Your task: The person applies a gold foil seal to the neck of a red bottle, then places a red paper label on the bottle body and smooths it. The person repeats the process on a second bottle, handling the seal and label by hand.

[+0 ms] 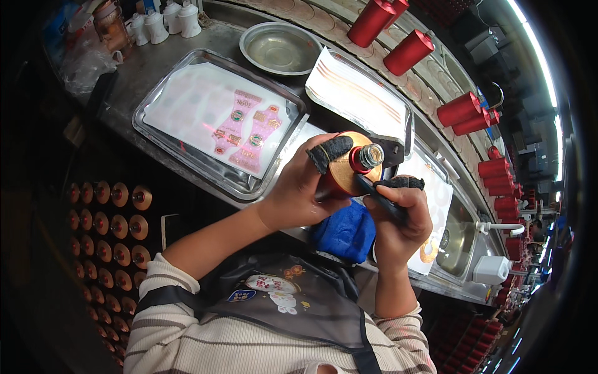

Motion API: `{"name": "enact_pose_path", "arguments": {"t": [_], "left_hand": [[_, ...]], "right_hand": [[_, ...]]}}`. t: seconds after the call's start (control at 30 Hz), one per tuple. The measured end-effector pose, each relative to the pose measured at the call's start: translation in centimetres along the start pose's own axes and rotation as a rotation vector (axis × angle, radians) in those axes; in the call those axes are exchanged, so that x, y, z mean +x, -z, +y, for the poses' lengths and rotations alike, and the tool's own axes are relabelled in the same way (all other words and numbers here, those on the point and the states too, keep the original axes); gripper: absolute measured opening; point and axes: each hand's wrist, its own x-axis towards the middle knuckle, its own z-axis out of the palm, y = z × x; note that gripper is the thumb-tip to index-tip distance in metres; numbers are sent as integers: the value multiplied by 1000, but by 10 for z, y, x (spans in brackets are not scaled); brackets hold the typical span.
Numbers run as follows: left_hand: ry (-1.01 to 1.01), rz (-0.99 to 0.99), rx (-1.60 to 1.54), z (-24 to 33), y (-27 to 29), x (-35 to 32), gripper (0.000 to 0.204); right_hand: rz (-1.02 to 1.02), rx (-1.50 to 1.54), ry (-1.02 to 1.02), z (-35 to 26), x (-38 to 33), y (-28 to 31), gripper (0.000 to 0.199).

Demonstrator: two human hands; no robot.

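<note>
A red bottle (342, 171) with a gold shoulder and a clear glass neck is tilted toward me in my left hand (296, 193), whose fingers wrap round its side. My right hand (405, 218) grips a dark, flat, scraper-like tool (391, 209), its tip against the bottle's shoulder below the neck. Both thumbs wear black wraps. Just past the bottle, a dark block-shaped piece (390, 151) shows; what it belongs to is unclear. A folded blue cloth (344, 232) lies under my hands. Left of them, a decal sheet with pink pieces (249, 134) rests in a metal tray (144, 124).
A metal basin (280, 50) and a tray of striped sheets (361, 93) stand behind. Red bottles (409, 53) line the conveyor. At right are a sink (458, 249), a faucet (501, 228) and a white jug (492, 270). Racked gold-topped bottles (121, 224) stand lower left.
</note>
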Motion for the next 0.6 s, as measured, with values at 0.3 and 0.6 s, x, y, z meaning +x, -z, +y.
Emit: {"name": "enact_pose_path", "arguments": {"t": [0.3,0.6], "left_hand": [[100,-4,193,-2,3,2,94],[176,218,147,-4,-26,-14,91]], "right_hand": [[-26,-47,85,-4,5,-5,30],[-184,95,310,-20,-5,-26,43]]}}
